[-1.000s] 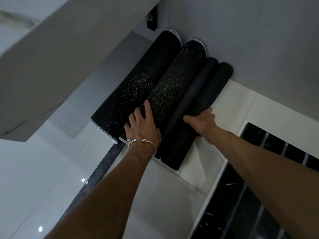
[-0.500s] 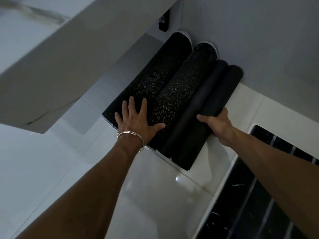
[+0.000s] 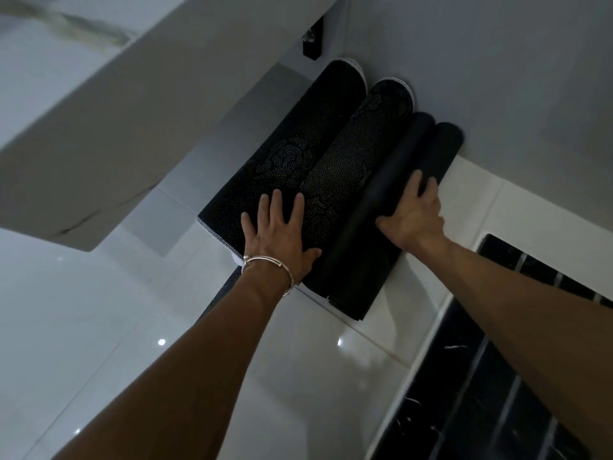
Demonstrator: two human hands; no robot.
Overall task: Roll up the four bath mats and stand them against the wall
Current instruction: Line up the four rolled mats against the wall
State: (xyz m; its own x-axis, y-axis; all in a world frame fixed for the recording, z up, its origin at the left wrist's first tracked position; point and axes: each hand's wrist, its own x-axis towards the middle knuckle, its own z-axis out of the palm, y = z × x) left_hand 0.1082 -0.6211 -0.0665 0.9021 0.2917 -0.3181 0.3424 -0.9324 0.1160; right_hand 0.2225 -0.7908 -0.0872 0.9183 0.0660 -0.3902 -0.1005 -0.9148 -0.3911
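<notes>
left hand (image 3: 278, 234) lies flat, fingers spread, on two dotted black rolls (image 3: 298, 147); right hand (image 3: 414, 217) curls round two plain black rolls (image 3: 371, 210) beside them. all four stand side by side on glossy white tile (image 3: 99, 310), tops against the grey wall (image 3: 497, 61).

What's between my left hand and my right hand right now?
Head view: the inner plain black roll lies between them; the left hand presses the dotted rolls, the right hand grips the outer plain black roll.
</notes>
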